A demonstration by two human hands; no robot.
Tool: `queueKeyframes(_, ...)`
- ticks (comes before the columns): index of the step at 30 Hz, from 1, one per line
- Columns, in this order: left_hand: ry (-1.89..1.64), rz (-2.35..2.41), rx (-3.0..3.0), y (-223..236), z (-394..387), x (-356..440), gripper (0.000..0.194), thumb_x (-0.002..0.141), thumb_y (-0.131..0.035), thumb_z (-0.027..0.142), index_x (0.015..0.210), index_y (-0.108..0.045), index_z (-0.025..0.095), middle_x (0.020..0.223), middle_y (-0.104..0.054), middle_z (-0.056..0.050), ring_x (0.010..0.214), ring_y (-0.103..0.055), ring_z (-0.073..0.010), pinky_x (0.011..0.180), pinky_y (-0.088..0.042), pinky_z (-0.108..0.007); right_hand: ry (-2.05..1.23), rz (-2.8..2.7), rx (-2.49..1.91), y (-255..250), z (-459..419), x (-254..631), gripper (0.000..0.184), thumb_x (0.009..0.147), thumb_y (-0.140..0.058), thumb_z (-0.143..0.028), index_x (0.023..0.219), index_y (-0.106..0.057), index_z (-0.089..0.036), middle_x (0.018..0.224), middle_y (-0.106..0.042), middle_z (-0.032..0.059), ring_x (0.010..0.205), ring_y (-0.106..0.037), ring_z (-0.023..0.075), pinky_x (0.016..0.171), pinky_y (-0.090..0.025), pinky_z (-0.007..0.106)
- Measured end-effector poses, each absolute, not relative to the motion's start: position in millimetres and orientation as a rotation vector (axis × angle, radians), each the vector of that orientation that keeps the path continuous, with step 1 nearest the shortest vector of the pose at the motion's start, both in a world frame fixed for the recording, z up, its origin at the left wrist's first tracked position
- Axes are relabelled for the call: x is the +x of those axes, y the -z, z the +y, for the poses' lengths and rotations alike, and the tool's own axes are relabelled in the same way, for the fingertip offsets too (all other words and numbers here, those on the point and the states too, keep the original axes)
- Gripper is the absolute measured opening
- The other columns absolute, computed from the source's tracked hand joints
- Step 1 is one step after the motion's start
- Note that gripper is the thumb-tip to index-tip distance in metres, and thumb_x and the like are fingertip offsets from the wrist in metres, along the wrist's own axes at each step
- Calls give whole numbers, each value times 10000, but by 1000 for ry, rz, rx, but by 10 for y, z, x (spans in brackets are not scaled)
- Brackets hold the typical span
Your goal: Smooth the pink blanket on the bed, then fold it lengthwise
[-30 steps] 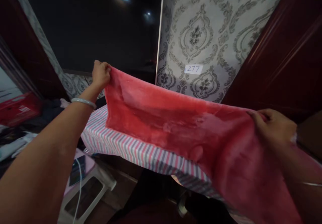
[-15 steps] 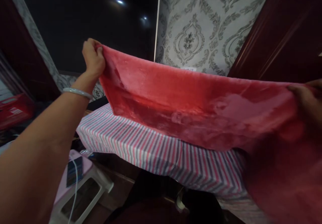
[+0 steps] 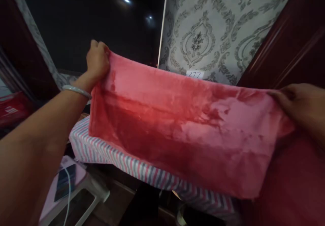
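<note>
A plush pink-red blanket [image 3: 177,117] hangs stretched between my two hands, its upper edge fairly taut and sloping down to the right. My left hand [image 3: 98,61], with a pale bangle on the wrist, is closed on its upper left corner. At the upper right edge, my right hand [image 3: 302,100] pinches the fabric between thumb and fingers. More dark red cloth falls below my right hand at the lower right; whether it is one piece with the blanket I cannot tell. Behind and under the blanket is a striped cloth [image 3: 99,150] covering a table, partly hidden.
A pink and white stool [image 3: 83,185] at lower left bears a phone [image 3: 65,182] with a white cable. A large black screen [image 3: 101,16] stands behind. A paper marked 277 [image 3: 195,74] is on the patterned wall [image 3: 218,26]. A red bag or basket [image 3: 14,109] lies far left.
My right hand has moved left and into fuller view. The blanket's lower edge hangs further down and covers more of the striped cloth. The paper with the number has come into view.
</note>
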State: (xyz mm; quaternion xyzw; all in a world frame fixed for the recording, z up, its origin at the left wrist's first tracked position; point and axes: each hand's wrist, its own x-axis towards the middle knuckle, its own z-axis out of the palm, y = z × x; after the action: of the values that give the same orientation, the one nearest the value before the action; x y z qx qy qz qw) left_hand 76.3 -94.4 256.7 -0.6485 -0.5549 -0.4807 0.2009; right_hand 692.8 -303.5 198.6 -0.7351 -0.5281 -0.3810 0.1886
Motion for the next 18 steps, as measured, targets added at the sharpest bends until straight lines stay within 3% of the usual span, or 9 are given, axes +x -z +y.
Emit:
queueKeyframes(5, 1176, -1794, -1834, -1877, -358, 785, 339, 1039, -412, 243, 1261, -630, 109, 1357, -556, -138, 1088, -625, -224, 988, -480, -394, 873, -1600, -2200, -1517, -2347, 6662, 394, 1073, -512, -460, 1007, -736, -143, 1057, -708, 145, 928, -639, 249, 636, -347, 312)
queueKeyframes(12, 1001, -2023, -1856, -1012, 357, 851, 338, 1004, -396, 263, 1227, -637, 184, 1344, -572, -154, 1132, -650, -326, 983, -500, -433, 671, -1789, -2247, -746, -1566, 6681, 282, 1035, -543, -391, 862, -638, -189, 958, -678, 93, 871, -626, 237, 663, -366, 301)
queueKeyframes(18, 1079, -2094, -1912, -698, 819, 986, 361, 1002, -386, 296, 1230, -648, 201, 1379, -573, -183, 1218, -624, -364, 1027, -481, -474, 551, -1763, -2242, -570, -1085, 6855, 322, 1035, -541, -436, 809, -600, -214, 948, -692, 115, 804, -612, 239, 667, -365, 321)
